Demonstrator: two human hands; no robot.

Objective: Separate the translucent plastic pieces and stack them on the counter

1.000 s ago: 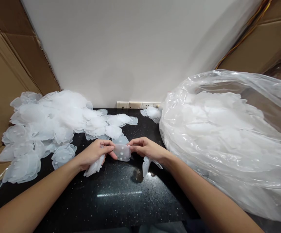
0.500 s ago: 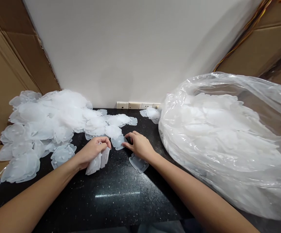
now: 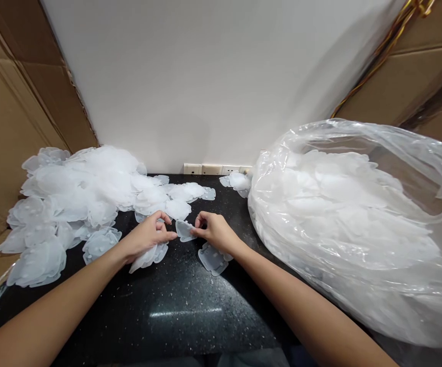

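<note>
My right hand (image 3: 213, 232) pinches the edge of one thin translucent plastic piece (image 3: 184, 230), which is tilted up off the counter. On its other side is my left hand (image 3: 152, 234), thumb and forefinger apart near that piece's left edge. Several frosted plastic pieces (image 3: 150, 257) are bunched beneath the left palm, held by the curled lower fingers, which are partly hidden. Under my right wrist another plastic piece (image 3: 212, 260) lies flat on the black speckled counter (image 3: 182, 295).
A large heap of similar pieces (image 3: 86, 178) spreads over the left and back. To the right bulges a clear plastic bag (image 3: 343, 214) full of them. A power strip (image 3: 216, 169) sits against the wall, with a small pile (image 3: 238, 181) near it. Cardboard (image 3: 10, 102) stands at left.
My right hand has lifted the single piece, which lay flat before. The bunch in my left hand has turned flatter, and the left thumb has stretched out toward the right hand.
</note>
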